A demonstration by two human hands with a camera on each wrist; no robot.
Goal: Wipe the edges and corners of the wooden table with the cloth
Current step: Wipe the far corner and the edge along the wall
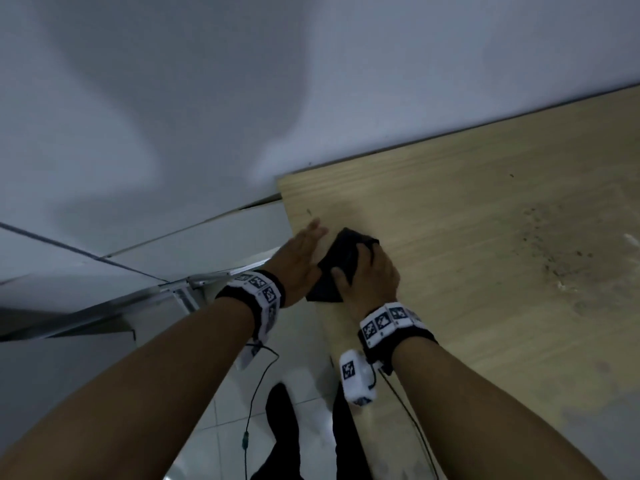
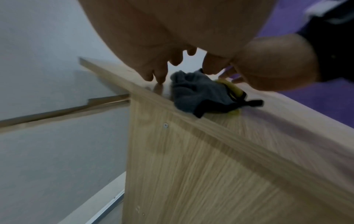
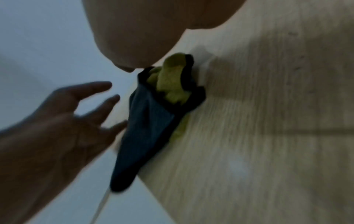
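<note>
A dark grey cloth (image 1: 337, 261) with a yellow-green inner side (image 3: 173, 78) lies bunched on the left edge of the light wooden table (image 1: 485, 237), one end hanging over the edge. My right hand (image 1: 372, 275) grips the cloth from above and presses it onto the tabletop. My left hand (image 1: 301, 258) has straight fingers along the table's left edge, just left of the cloth. In the left wrist view its fingertips (image 2: 160, 78) touch the edge next to the cloth (image 2: 199, 94). The right wrist view shows the left hand (image 3: 76, 115) spread beside the hanging cloth.
A white wall (image 1: 242, 81) runs behind the table's far edge and corner (image 1: 282, 181). Dark specks and stains (image 1: 540, 244) mark the tabletop to the right. White floor tiles (image 1: 304, 386), my dark legs and dangling wrist cables lie below the left edge.
</note>
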